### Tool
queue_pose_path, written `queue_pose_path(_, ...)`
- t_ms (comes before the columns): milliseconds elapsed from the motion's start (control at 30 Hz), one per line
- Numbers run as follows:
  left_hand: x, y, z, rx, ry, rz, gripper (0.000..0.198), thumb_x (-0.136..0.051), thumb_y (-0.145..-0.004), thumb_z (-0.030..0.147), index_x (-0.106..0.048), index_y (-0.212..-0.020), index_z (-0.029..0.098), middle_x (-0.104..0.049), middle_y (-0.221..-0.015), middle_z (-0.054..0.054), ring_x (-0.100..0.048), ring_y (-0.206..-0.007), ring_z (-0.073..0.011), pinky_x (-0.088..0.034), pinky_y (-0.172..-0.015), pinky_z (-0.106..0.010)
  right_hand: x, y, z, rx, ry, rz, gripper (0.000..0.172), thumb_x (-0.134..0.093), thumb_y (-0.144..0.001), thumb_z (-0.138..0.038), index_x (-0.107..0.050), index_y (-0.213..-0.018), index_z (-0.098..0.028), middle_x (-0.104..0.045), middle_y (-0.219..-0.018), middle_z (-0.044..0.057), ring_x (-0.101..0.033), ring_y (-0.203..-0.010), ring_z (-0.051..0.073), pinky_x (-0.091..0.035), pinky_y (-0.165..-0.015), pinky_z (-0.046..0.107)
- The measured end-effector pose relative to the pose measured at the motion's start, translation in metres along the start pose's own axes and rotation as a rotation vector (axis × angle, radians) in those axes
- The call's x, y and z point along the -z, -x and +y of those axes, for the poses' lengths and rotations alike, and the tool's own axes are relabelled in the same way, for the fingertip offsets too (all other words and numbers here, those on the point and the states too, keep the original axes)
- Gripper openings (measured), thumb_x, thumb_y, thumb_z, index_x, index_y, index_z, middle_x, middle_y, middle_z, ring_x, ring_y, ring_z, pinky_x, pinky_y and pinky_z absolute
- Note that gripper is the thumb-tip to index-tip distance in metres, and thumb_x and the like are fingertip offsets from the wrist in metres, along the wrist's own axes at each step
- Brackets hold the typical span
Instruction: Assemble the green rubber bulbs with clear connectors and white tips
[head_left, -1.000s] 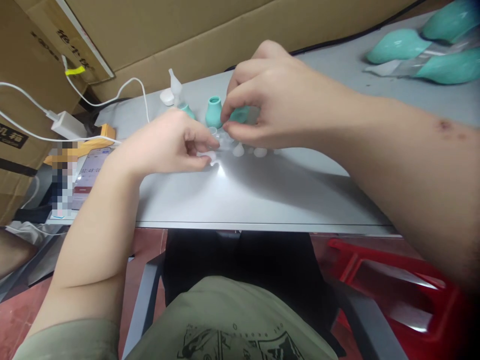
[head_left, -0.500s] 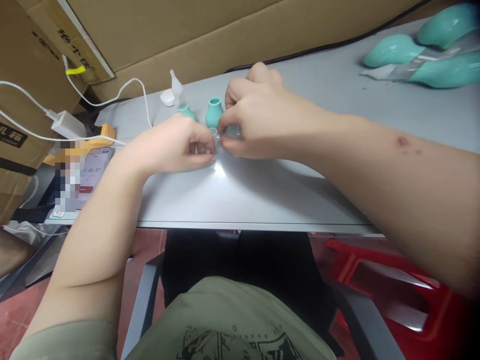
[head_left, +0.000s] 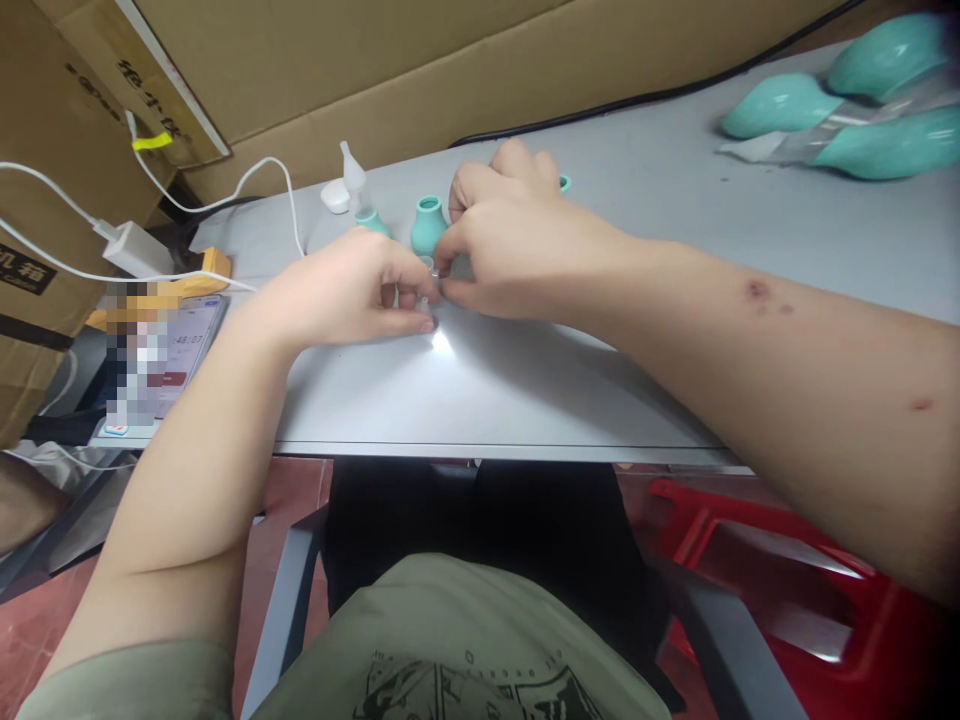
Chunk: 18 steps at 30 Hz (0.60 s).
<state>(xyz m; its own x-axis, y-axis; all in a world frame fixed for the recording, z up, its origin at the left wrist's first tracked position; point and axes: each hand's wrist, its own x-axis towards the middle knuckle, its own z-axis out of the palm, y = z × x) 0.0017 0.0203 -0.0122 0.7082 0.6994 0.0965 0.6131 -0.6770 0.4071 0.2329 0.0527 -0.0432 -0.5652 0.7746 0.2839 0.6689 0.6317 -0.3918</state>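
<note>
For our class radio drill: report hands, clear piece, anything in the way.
Left hand, right hand close together at clear piece. Grip hidden. Open teal bulb upright just behind.

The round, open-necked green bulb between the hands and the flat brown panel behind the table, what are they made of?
The bulb looks like satin rubber or silicone, from its soft highlights; plastic is possible. The panel looks like matte cardboard: dull, tan, creased.

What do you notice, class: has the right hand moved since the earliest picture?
Yes: judged against the upright teal bulb beside it, the right hand has moved towards the near table edge and the left hand.
</note>
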Motion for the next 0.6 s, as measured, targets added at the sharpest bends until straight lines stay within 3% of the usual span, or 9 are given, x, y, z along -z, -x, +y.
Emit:
queue_pose_path(167, 0.006, 0.005, 0.009, 0.073, 0.063, 0.124, 0.014, -0.092, -0.09, 0.04, -0.088, -0.09, 0.026, -0.075, -0.071, 0.0, -0.06, -0.061, -0.0171, -0.046, -0.06, -0.037, 0.005, 0.003, -0.013, -0.034, 0.145, -0.063, 0.011, -0.08, -0.096, -0.02, -0.084, -0.086, -0.018, -0.064, -0.126, 0.022, -0.045, -0.145, 0.05, -0.04, -0.13, 0.075)
queue_pose_path(267, 0.006, 0.005, 0.011, 0.049, 0.039, 0.261, 0.013, -0.083, -0.092, 0.035, -0.089, -0.087, 0.024, -0.071, -0.069, -0.001, -0.057, -0.062, -0.0166, -0.043, -0.061, -0.036, 0.008, 0.006, -0.02, -0.044, 0.226, -0.078, 0.015, -0.073, -0.101, -0.018, -0.088, -0.097, -0.017, -0.067, -0.137, 0.022, -0.047, -0.149, 0.051, -0.042, -0.13, 0.074)
queue_pose_path(333, 0.004, 0.002, 0.01, 0.046, 0.031, 0.332, 0.017, -0.078, -0.091, 0.029, -0.092, -0.095, 0.021, -0.073, -0.074, -0.002, -0.056, -0.063, -0.016, -0.042, -0.061, -0.035, 0.009, 0.007, -0.023, -0.044, 0.267, -0.09, 0.019, -0.069, -0.102, -0.017, -0.088, -0.101, -0.018, -0.068, -0.142, 0.021, -0.048, -0.15, 0.051, -0.044, -0.128, 0.071)
queue_pose_path(467, 0.0, -0.002, 0.006, 0.115, 0.037, 0.293, 0.032, -0.074, -0.092, 0.026, -0.094, -0.116, 0.019, -0.078, -0.087, -0.004, -0.052, -0.062, -0.0149, -0.042, -0.064, -0.035, 0.011, 0.008, -0.023, -0.046, 0.302, -0.096, 0.023, -0.065, -0.106, -0.024, -0.086, -0.099, -0.022, -0.07, -0.144, 0.018, -0.05, -0.148, 0.048, -0.045, -0.126, 0.065)
queue_pose_path(600, -0.001, -0.003, 0.004, 0.171, 0.028, 0.224, 0.033, -0.076, -0.092, 0.026, -0.095, -0.118, 0.021, -0.077, -0.088, -0.003, -0.053, -0.065, -0.0162, -0.044, -0.07, -0.036, 0.011, 0.007, -0.017, -0.006, 0.213, -0.041, 0.023, -0.065, -0.103, -0.027, -0.08, -0.087, -0.023, -0.071, -0.139, 0.019, -0.049, -0.149, 0.048, -0.042, -0.128, 0.068)
